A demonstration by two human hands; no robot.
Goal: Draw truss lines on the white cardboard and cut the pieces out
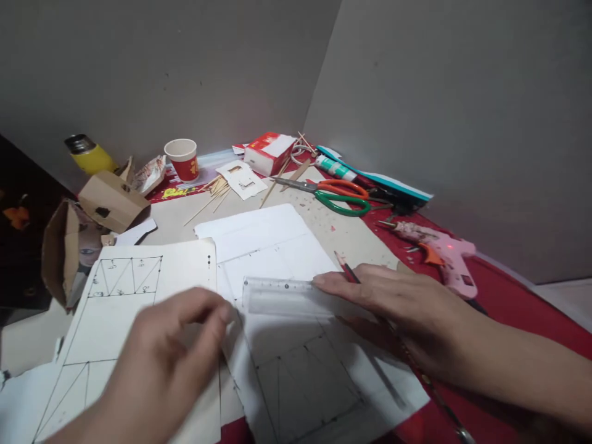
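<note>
My right hand (407, 302) holds a pencil (348, 269), its sharpened tip pointing up and away from me. Fingers of that hand also lie on the right part of a clear ruler (277, 297). Under the ruler is a white sheet (296, 342) with pencilled lines and triangles. My left hand (171, 351), slightly blurred, hovers over the drawn page (185, 262) on the left, near the ruler's left end. Its thumb and forefinger are pinched together, with nothing visible between them. The page beneath it bears rectangles split by slanted lines.
Scissors (342, 196) and a pink glue gun (444, 253) lie to the right. Behind the sheets are thin sticks (217, 190), a red paper cup (184, 161) and a red-white box (271, 153). Cut cardboard (113, 200) and a yellow bottle (95, 157) are at left.
</note>
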